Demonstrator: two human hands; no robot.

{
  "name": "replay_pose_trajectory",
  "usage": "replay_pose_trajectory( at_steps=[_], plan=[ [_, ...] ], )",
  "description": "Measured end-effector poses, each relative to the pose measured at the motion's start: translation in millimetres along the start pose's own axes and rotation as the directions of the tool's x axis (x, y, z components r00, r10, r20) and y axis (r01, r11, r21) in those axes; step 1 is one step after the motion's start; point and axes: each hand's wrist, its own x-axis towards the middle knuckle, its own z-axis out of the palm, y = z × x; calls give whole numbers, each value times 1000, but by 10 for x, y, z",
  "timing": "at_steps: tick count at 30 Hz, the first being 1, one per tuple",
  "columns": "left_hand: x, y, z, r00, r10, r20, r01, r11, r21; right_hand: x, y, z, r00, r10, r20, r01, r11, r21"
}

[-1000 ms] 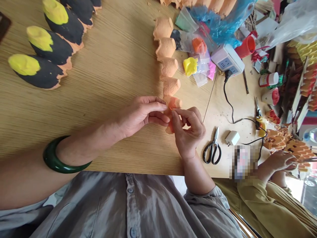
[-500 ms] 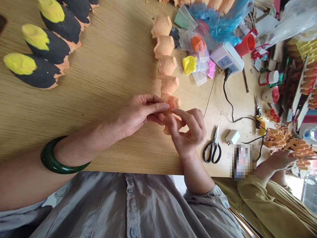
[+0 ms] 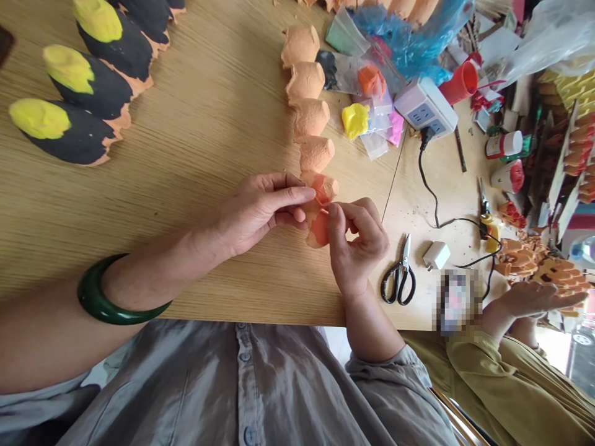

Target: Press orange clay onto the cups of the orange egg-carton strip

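Note:
A peach-coloured strip of egg-carton cups [image 3: 309, 118] runs down the middle of the table. Orange clay [image 3: 319, 228] covers part of its two nearest cups. My left hand [image 3: 267, 207] pinches the strip's left edge between thumb and fingers, beside those cups. On the other side my right hand [image 3: 357, 238] has thumb and forefinger pressed together on the clay's edge, between the two cups. The tips of some fingers are hidden behind the strip.
Black cups with yellow tops [image 3: 69, 68] lie at the upper left. Scissors [image 3: 398, 272], a white adapter [image 3: 436, 255], a power strip [image 3: 425, 108] with its cord, and yellow clay [image 3: 356, 119] are at right. A co-worker's hand [image 3: 525, 300] is at far right.
My right hand's thumb has lifted off the nearest cup and moved slightly right, baring its orange clay. The co-worker's fingers have stretched out.

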Motion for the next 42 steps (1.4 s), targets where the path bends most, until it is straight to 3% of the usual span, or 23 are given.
replay_pose_trajectory(
  at_steps=[4, 7, 18, 25, 34, 38, 42],
  plan=[
    [-21, 20, 28, 1000, 12, -5, -12, 1000, 19, 33, -37, -33, 949, 290, 127, -309, 936, 171],
    [-24, 19, 30, 1000, 19, 3, -19, 999, 34, 59, -61, -46, 888, 424, 177, -455, 867, 206],
    [-22, 13, 35, 999, 38, -1, -37, 998, 45, 111, -94, -51, 765, 587, 266, -644, 705, 297],
    [-29, 39, 68, 999, 49, -24, -49, 999, -1, 136, -34, -42, 655, 659, 371, -756, 563, 333],
    [-46, 68, 83, 997, 36, -67, -45, 990, -133, 108, 1, -9, 658, 677, 331, -748, 538, 388],
    [-61, 87, 82, 999, 11, -40, -17, 991, -134, 89, 54, 14, 719, 616, 321, -688, 565, 455],
    [-62, 100, 64, 999, -2, 34, 7, 990, -144, 91, 112, 9, 777, 509, 370, -628, 663, 407]
  ],
)
